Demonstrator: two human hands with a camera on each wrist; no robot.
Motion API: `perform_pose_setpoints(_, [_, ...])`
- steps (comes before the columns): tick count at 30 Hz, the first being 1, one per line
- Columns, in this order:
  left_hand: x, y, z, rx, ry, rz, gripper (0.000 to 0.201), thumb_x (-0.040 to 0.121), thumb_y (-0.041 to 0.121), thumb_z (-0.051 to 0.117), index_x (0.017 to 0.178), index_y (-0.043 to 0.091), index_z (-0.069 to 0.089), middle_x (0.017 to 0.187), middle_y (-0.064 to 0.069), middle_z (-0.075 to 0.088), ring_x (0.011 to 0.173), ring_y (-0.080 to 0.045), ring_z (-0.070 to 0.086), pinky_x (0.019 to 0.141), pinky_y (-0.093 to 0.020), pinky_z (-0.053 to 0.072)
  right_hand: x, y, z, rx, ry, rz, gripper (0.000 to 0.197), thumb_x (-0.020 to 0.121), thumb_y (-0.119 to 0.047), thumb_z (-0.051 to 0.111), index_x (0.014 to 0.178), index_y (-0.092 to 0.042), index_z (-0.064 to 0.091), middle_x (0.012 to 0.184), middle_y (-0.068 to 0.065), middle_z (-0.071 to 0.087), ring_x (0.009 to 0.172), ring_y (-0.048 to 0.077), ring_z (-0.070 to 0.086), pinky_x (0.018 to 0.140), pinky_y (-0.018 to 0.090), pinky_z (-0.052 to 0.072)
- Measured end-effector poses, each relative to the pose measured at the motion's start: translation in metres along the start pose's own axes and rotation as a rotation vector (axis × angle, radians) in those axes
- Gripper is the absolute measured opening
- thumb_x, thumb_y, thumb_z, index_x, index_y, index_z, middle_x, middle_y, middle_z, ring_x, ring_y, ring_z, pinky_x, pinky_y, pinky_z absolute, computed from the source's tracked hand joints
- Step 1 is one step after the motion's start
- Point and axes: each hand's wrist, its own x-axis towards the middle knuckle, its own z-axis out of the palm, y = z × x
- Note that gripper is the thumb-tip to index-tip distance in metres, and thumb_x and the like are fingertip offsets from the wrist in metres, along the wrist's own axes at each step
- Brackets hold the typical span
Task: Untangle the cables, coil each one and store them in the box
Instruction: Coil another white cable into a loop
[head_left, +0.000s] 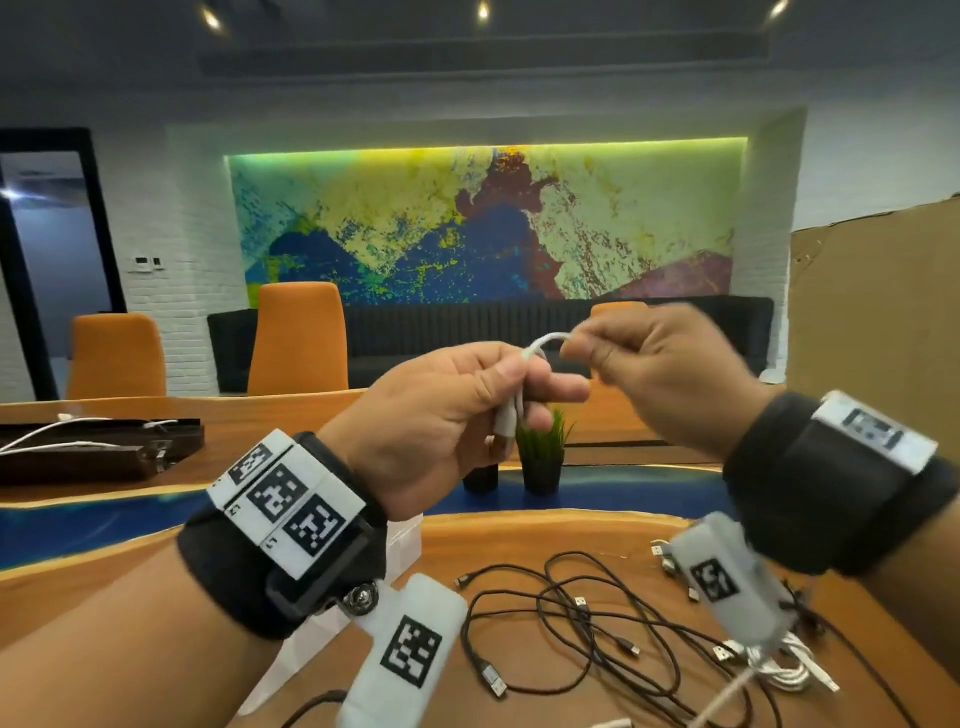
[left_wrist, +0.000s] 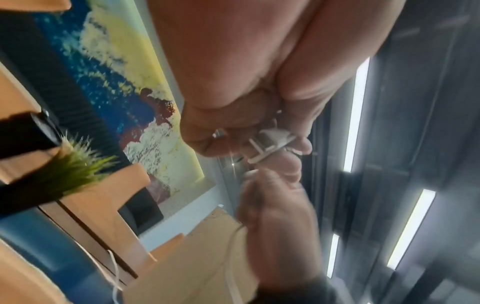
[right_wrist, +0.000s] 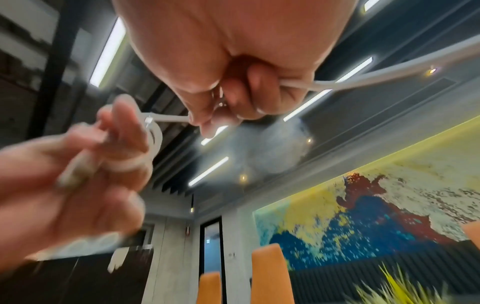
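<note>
Left hand (head_left: 441, 426) is gripping the white cable (head_left: 545, 343) coil while right hand (head_left: 654, 374), just right, is pinching its short bridging tail.

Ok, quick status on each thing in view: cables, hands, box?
white cable: held up between both hands, partly coiled
left hand: grips the coil
right hand: pinches the cable
black cables: loose on the table
box: mostly hidden, state unclear

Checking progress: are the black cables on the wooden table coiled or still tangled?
Tangled: the black cables lie in loose, overlapping loops on the wooden table, connectors scattered.
</note>
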Motion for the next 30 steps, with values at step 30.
perform_pose_setpoints(30, [0.006, -0.005, -0.01, 0.756, 0.144, 0.217, 0.02, 0.104, 0.022, 0.046, 0.098, 0.013, 0.062, 0.116, 0.003, 0.071, 0.105, -0.004, 0.065, 0.082, -0.017, 0.051, -0.026, -0.025, 0.03, -0.235, -0.391, -0.096, 0.019, 0.098, -0.029, 0.053, 0.082, -0.024, 0.062, 0.071, -0.006, 0.057, 0.066, 0.009, 0.053, 0.062, 0.03, 0.048])
